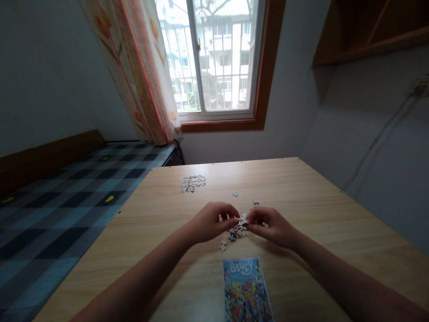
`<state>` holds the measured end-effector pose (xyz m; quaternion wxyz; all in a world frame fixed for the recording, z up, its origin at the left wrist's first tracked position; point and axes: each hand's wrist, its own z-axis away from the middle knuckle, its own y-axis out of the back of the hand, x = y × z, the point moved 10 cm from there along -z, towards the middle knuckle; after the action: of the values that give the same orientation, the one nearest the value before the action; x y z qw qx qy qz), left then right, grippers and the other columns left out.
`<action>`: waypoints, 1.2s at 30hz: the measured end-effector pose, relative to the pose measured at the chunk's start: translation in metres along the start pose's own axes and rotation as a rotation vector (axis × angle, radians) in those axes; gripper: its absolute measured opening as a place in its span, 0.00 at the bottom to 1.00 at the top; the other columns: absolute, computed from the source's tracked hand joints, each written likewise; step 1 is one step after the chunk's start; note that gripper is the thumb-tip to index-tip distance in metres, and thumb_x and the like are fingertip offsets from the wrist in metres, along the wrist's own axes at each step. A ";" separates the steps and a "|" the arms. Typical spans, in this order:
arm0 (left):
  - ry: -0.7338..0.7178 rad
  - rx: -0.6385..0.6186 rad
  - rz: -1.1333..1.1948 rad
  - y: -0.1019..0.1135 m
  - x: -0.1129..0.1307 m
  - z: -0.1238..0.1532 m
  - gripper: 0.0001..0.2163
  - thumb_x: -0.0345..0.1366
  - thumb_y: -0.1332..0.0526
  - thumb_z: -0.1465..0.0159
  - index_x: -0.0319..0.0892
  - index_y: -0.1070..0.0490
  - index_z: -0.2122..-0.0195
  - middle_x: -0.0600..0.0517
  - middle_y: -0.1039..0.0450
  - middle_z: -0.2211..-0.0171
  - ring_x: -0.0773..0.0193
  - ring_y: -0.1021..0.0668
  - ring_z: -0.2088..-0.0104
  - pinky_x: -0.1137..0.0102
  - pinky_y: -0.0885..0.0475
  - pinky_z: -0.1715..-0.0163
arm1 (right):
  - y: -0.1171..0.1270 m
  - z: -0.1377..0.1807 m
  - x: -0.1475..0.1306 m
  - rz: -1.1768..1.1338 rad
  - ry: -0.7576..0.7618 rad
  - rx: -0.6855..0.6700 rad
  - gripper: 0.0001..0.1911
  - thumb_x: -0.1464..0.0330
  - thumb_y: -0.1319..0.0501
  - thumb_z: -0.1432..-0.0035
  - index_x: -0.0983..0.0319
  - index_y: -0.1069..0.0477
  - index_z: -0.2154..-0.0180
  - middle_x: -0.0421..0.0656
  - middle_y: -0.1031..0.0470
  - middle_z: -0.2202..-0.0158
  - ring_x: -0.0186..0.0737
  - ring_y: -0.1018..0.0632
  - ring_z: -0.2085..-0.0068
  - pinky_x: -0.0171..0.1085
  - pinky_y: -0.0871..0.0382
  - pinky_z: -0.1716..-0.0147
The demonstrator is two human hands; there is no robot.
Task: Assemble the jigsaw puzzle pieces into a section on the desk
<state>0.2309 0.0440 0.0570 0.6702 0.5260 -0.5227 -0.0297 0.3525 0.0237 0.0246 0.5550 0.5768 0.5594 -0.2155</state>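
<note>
Both of my hands meet over the middle of a wooden table point(301, 201). My left hand point(211, 221) and my right hand point(273, 226) each pinch small jigsaw pieces point(243, 219), holding them together between the fingertips. Just below the hands lies a small heap of loose puzzle pieces point(236, 233), with one piece point(223, 244) a little apart. A joined patch of puzzle point(193, 183) lies farther back on the left. A blue picture card point(246, 290) with cartoon figures lies at the near edge.
Two stray pieces point(235, 194) lie beyond the hands. A bed with a blue checked cover point(67, 205) runs along the table's left side. A window point(217, 58) and curtain point(140, 67) are behind, a wooden shelf point(368, 31) up right.
</note>
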 end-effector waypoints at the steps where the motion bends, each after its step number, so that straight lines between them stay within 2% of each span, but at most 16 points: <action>1: 0.006 -0.012 0.025 -0.004 0.002 0.001 0.09 0.39 0.40 0.35 0.41 0.23 0.62 0.50 0.22 0.67 0.67 0.24 0.68 0.72 0.31 0.70 | 0.000 0.000 0.003 -0.022 -0.010 0.017 0.10 0.64 0.34 0.44 0.65 0.28 0.69 0.38 0.30 0.74 0.30 0.33 0.73 0.29 0.41 0.74; 7: 0.042 0.003 0.004 -0.018 -0.001 0.000 0.06 0.33 0.40 0.36 0.41 0.24 0.65 0.51 0.22 0.69 0.67 0.24 0.70 0.72 0.29 0.68 | -0.009 0.000 0.004 -0.016 0.012 0.024 0.12 0.62 0.34 0.42 0.65 0.28 0.69 0.39 0.30 0.74 0.30 0.34 0.73 0.29 0.42 0.75; 11: 0.060 0.053 -0.092 -0.011 -0.010 -0.003 0.06 0.32 0.43 0.35 0.41 0.26 0.65 0.51 0.22 0.67 0.65 0.24 0.67 0.71 0.30 0.66 | 0.002 0.001 -0.010 0.236 0.140 0.082 0.07 0.66 0.37 0.39 0.63 0.27 0.68 0.41 0.27 0.71 0.34 0.30 0.69 0.33 0.37 0.68; 14: 0.186 0.166 -0.298 0.018 -0.039 -0.002 0.07 0.34 0.45 0.32 0.41 0.28 0.64 0.48 0.22 0.63 0.62 0.23 0.64 0.69 0.32 0.64 | 0.026 0.005 -0.021 0.449 0.278 0.230 0.06 0.68 0.40 0.37 0.62 0.28 0.67 0.44 0.25 0.67 0.40 0.27 0.62 0.39 0.36 0.59; 17: 0.413 0.267 -0.558 0.056 -0.085 0.008 0.10 0.36 0.48 0.30 0.41 0.29 0.63 0.45 0.22 0.63 0.59 0.23 0.64 0.68 0.34 0.66 | 0.055 0.008 -0.013 0.520 0.256 0.413 0.06 0.68 0.40 0.37 0.61 0.29 0.67 0.44 0.26 0.68 0.40 0.28 0.64 0.39 0.35 0.60; 20: 0.562 0.214 -0.648 0.074 -0.124 0.018 0.10 0.36 0.48 0.31 0.41 0.29 0.64 0.45 0.21 0.62 0.59 0.22 0.64 0.69 0.36 0.67 | 0.064 0.007 -0.002 0.539 0.200 0.467 0.07 0.67 0.40 0.37 0.61 0.29 0.68 0.43 0.26 0.69 0.39 0.29 0.66 0.39 0.36 0.62; 23: 0.602 0.158 -0.656 0.076 -0.142 0.022 0.09 0.36 0.47 0.32 0.42 0.28 0.64 0.46 0.21 0.60 0.59 0.22 0.62 0.69 0.36 0.67 | 0.058 0.005 0.001 0.541 0.203 0.438 0.07 0.67 0.40 0.37 0.62 0.29 0.68 0.43 0.26 0.69 0.40 0.29 0.65 0.38 0.36 0.62; 27: 0.609 0.206 -0.702 0.078 -0.139 0.024 0.10 0.36 0.47 0.32 0.43 0.26 0.62 0.47 0.21 0.58 0.59 0.22 0.60 0.70 0.34 0.65 | 0.051 0.004 0.005 0.537 0.198 0.397 0.07 0.67 0.40 0.37 0.62 0.28 0.68 0.43 0.26 0.69 0.39 0.28 0.65 0.38 0.36 0.62; 31: 0.688 0.271 -0.835 0.080 -0.122 0.027 0.12 0.34 0.48 0.31 0.41 0.25 0.61 0.45 0.22 0.58 0.59 0.21 0.61 0.69 0.31 0.63 | 0.058 0.004 0.020 0.495 0.094 0.428 0.07 0.66 0.39 0.38 0.61 0.26 0.68 0.42 0.25 0.70 0.38 0.28 0.67 0.37 0.36 0.64; 36: 0.719 0.047 -0.891 0.048 -0.103 0.023 0.15 0.24 0.51 0.35 0.34 0.24 0.57 0.37 0.23 0.58 0.52 0.19 0.58 0.65 0.27 0.62 | 0.057 0.002 0.025 0.475 0.055 0.419 0.08 0.66 0.39 0.38 0.61 0.26 0.69 0.41 0.25 0.70 0.37 0.28 0.68 0.36 0.37 0.65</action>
<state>0.1428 0.1105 0.0207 0.7166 0.6875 0.0098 -0.1169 0.4106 0.0456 0.0246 0.4437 0.7986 0.3672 -0.1747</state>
